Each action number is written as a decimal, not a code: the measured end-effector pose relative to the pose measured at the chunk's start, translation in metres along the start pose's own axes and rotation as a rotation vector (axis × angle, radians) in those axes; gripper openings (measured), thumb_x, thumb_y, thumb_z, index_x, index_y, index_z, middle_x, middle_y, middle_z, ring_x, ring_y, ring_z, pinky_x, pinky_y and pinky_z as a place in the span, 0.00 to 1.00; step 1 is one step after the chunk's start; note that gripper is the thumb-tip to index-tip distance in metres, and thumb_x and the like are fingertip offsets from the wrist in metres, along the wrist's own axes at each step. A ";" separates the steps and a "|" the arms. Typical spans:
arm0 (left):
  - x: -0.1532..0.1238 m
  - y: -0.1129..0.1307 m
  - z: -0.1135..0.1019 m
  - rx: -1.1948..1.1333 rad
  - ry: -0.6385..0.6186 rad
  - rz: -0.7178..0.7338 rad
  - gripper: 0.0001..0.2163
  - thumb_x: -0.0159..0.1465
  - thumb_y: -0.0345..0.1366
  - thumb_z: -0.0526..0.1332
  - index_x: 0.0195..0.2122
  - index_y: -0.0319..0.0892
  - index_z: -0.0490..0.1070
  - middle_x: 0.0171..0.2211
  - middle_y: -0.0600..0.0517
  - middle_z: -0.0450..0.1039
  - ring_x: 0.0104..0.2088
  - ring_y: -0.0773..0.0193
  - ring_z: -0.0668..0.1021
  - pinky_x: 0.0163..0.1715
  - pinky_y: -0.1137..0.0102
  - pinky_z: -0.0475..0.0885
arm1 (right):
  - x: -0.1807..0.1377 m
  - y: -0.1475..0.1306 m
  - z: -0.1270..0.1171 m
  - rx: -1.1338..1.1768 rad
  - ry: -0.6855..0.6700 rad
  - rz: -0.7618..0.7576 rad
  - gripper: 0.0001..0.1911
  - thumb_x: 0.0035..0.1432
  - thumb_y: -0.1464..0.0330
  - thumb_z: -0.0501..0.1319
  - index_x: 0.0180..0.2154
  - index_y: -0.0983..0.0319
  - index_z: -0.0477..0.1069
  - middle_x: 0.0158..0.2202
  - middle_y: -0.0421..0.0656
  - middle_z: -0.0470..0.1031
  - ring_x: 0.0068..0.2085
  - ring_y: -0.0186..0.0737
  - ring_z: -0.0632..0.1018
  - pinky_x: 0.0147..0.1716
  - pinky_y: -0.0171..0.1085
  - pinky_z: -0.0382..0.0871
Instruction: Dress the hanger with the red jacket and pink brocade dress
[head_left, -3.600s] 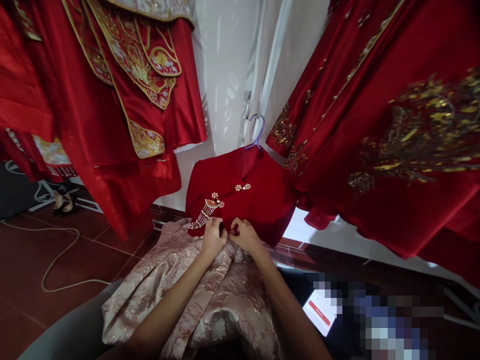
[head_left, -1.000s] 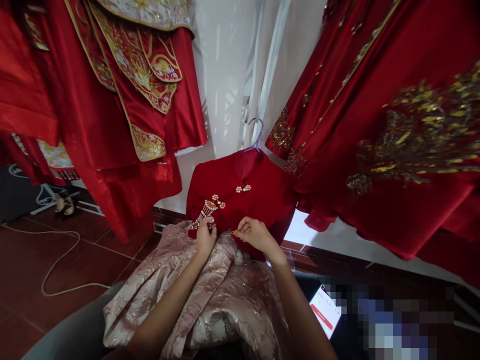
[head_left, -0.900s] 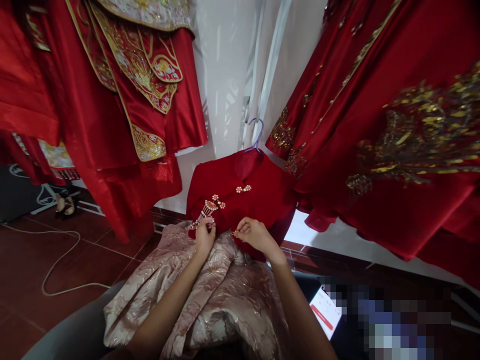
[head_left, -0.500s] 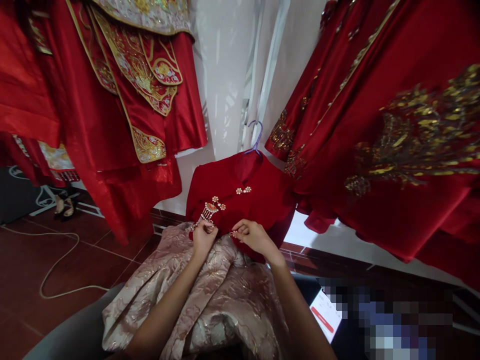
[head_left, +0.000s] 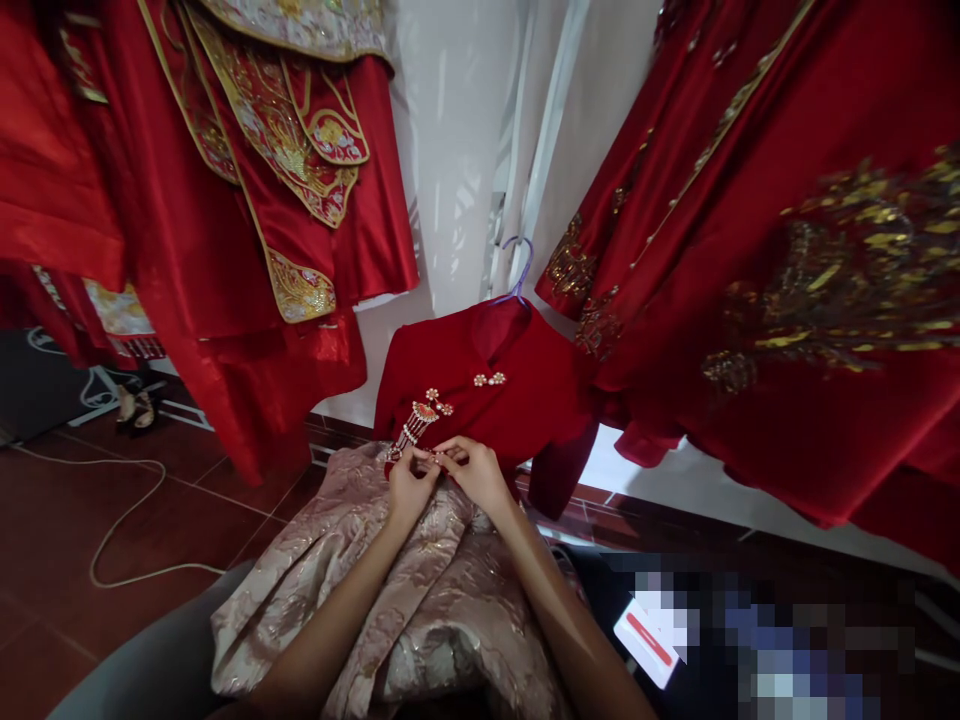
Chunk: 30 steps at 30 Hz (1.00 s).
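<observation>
A small red jacket (head_left: 517, 410) on a purple hanger (head_left: 517, 270) lies in front of me over a pale pink brocade skirt (head_left: 360, 580). It has pearl knot buttons (head_left: 489, 379) and a gold tasselled brooch (head_left: 420, 418). My left hand (head_left: 409, 485) and my right hand (head_left: 472, 470) meet fingertip to fingertip at the jacket's front edge, just below the brooch. Both pinch a small pearl fastening there.
Red embroidered gowns hang at the left (head_left: 247, 200) and at the right (head_left: 765, 260), close to my arms. A white cable (head_left: 120, 530) loops on the dark red tiled floor. Shoes (head_left: 135, 408) stand at the far left. A white card (head_left: 646, 640) lies by my right elbow.
My right hand has moved left to join the left hand at the jacket's edge below the brooch. A second ago the two hands were a little apart.
</observation>
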<state>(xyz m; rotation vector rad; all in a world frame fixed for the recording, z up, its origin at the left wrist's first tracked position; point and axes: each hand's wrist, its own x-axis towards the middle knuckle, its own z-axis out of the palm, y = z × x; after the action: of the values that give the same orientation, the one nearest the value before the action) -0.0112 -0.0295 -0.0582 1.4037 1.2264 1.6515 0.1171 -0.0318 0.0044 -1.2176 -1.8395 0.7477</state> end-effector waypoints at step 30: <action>0.002 -0.003 0.002 -0.142 -0.039 -0.023 0.07 0.52 0.35 0.63 0.30 0.38 0.72 0.30 0.49 0.76 0.31 0.65 0.77 0.36 0.69 0.73 | 0.003 0.027 0.012 0.023 0.222 -0.038 0.07 0.53 0.68 0.59 0.34 0.60 0.74 0.32 0.41 0.77 0.32 0.36 0.77 0.36 0.34 0.72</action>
<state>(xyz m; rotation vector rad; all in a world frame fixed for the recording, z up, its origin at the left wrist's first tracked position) -0.0103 -0.0264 -0.0603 1.3238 1.0775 1.6534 0.1182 -0.0198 -0.0228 -1.1971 -1.6629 0.5855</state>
